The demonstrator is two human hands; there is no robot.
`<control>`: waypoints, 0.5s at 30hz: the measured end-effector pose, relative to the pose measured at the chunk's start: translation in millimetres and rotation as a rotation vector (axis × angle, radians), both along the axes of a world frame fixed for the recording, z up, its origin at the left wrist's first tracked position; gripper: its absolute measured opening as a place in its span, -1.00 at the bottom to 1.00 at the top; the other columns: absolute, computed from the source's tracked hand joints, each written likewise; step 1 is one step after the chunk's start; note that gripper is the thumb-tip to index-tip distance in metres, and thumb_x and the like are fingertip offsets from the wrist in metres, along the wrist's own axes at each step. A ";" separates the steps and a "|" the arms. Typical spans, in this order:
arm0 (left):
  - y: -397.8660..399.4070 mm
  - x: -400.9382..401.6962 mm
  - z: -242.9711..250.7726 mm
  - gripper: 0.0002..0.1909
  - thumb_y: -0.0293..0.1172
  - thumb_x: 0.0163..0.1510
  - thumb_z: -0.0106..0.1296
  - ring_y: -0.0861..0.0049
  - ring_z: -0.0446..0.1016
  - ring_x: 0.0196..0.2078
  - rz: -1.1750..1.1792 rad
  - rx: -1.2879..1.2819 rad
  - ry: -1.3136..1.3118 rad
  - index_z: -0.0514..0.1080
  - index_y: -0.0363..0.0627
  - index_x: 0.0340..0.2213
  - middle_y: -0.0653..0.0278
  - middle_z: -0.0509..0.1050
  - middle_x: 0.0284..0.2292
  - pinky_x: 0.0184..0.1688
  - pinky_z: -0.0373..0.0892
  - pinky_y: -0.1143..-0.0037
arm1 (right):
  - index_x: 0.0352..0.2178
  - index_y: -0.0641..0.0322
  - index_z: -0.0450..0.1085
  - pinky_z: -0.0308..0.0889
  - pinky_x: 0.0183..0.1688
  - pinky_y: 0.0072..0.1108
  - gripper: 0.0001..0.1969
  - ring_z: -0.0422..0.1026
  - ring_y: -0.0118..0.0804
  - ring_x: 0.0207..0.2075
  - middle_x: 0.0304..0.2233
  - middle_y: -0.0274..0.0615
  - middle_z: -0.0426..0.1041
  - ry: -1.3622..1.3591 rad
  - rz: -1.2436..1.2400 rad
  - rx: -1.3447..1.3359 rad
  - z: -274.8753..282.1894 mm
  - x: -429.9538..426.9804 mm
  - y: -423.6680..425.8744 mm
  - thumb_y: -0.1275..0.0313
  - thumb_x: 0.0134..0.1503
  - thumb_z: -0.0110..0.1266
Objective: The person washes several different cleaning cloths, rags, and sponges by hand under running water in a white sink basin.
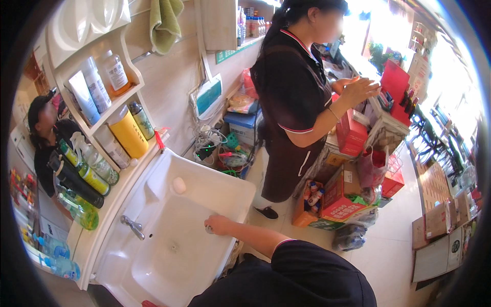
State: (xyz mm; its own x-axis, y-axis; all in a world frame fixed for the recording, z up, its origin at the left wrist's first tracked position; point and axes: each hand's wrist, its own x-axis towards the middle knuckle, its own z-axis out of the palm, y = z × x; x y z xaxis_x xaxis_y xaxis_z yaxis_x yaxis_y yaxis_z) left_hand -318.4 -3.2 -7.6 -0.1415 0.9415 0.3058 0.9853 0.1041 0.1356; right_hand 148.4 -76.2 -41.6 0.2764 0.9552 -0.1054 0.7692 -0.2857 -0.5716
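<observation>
My right hand (pixel 218 225) is closed around a small greyish thing (pixel 208 229), perhaps a scourer, at the near rim of a white washbasin (pixel 215 184). Most of that thing is hidden by my fingers. Only a sliver of my left hand (pixel 149 304) shows at the bottom edge, by the basin's rim; what it does is cut off. A pale oval piece, likely soap (pixel 179 185), lies on the basin's ledge. The chrome faucet (pixel 133 227) stands at the back, and a small drain (pixel 174 247) marks the basin floor, which looks wet.
Bottles, among them a yellow canister (pixel 128 132) and a green spray bottle (pixel 78 211), crowd the mirror shelf (pixel 111 180). A co-worker (pixel 295 96) stands beyond the basin, hands raised. Cables (pixel 207 142) hang by the wall. Cartons (pixel 341 199) sit on the floor.
</observation>
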 end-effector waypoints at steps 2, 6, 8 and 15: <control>2.2 0.0 -0.8 -0.71 -0.16 -0.48 0.14 0.16 0.45 -0.59 0.056 0.046 0.040 0.38 -0.09 -0.70 0.15 0.45 -0.68 -0.50 0.37 0.26 | -0.30 0.06 0.35 0.29 -0.21 -0.36 -0.77 0.35 -0.09 -0.23 -0.32 -0.13 0.35 -0.005 0.011 -0.005 5.9 -3.9 0.8 0.40 -0.08 0.01; -8.6 11.9 11.8 -0.75 -0.18 -0.48 0.14 0.17 0.45 -0.59 0.088 0.043 -0.198 0.40 -0.04 -0.72 0.17 0.45 -0.69 -0.49 0.38 0.28 | -0.28 0.05 0.34 0.29 -0.22 -0.36 -0.75 0.35 -0.11 -0.23 -0.32 -0.14 0.34 0.008 0.003 0.001 -3.3 0.4 -7.7 0.40 -0.09 0.02; -10.7 10.8 12.3 -0.79 -0.20 -0.48 0.13 0.17 0.46 -0.59 0.110 0.055 -0.181 0.39 -0.01 -0.74 0.20 0.45 -0.70 -0.48 0.38 0.29 | -0.28 0.05 0.34 0.29 -0.21 -0.37 -0.75 0.35 -0.11 -0.22 -0.32 -0.15 0.34 0.003 -0.003 -0.003 -6.0 -1.1 -8.3 0.41 -0.09 0.01; -11.3 10.9 20.1 -0.74 -0.39 -0.28 0.04 0.23 0.44 -0.36 -0.140 0.023 -0.528 0.38 -0.23 -0.45 0.03 0.44 -0.44 -0.30 0.33 0.36 | -0.33 0.14 0.36 0.29 -0.17 -0.45 -0.74 0.32 -0.13 -0.23 -0.26 -0.12 0.29 0.147 -0.070 0.359 9.6 -2.9 7.1 0.56 -0.16 -0.03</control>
